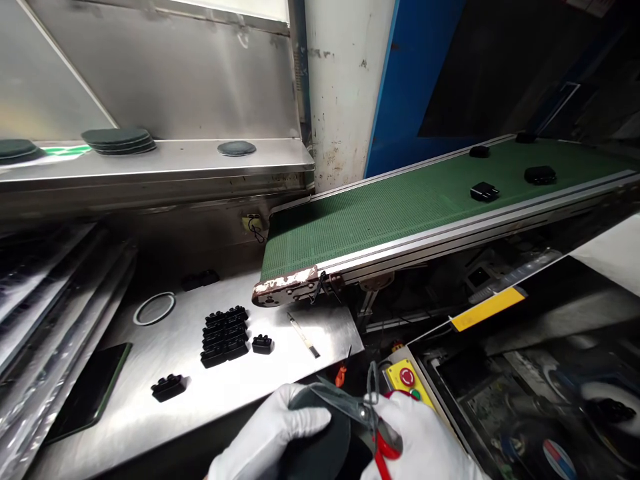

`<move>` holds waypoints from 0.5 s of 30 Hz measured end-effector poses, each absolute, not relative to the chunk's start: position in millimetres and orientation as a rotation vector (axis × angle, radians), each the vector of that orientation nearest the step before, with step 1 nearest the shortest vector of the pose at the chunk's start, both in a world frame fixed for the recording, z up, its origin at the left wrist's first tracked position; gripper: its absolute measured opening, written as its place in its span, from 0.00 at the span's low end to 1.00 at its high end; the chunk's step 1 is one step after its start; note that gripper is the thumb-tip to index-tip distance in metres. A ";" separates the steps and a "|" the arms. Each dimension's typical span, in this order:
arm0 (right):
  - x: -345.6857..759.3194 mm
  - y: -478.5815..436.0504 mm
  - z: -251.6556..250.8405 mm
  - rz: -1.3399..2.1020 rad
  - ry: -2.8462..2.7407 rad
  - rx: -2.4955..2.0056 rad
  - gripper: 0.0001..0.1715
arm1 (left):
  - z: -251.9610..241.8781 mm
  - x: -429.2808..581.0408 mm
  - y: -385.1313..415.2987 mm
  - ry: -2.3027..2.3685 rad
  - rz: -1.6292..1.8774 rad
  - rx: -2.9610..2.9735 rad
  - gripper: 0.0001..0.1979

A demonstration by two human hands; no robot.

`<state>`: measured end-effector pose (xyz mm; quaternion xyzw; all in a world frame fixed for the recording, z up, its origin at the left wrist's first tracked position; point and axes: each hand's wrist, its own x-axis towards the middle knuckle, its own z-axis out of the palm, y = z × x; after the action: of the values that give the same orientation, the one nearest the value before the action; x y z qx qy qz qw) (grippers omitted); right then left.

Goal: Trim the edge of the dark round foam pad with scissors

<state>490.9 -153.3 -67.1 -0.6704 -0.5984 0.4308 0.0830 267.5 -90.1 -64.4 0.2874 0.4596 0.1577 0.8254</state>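
Left hand point(265, 433): grasping black disc point(320, 437) at its rim.
Right hand point(423, 437): clenched on red-handled scissors point(347, 408), blades over the disc.
Technique: hold disc steady, blades flat.
Ahead of left hand: black moulded blocks point(225, 337) on steel surface point(210, 393).

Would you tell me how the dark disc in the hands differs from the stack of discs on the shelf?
The dark disc is single and tilted in the left hand; the stack of discs lies flat in layers. Red-handled scissors touch the disc, not the stack. Both are round and dark.
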 end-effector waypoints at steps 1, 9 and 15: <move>490.4 -152.4 -67.7 1.266 -1.803 -2.007 0.29 | -62.2 268.2 -88.4 0.956 0.323 0.640 0.09; 482.2 -146.4 -63.9 1.103 -1.823 -2.043 0.29 | -46.5 269.5 -81.2 0.907 0.229 0.786 0.12; 486.4 -149.9 -64.5 1.223 -1.820 -2.017 0.18 | -48.5 271.0 -79.9 0.861 0.247 0.799 0.09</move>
<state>486.4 -149.9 -64.5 -0.6747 -0.6089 0.4091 0.0814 271.0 -79.9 -48.5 0.3758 0.4052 0.1161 0.8253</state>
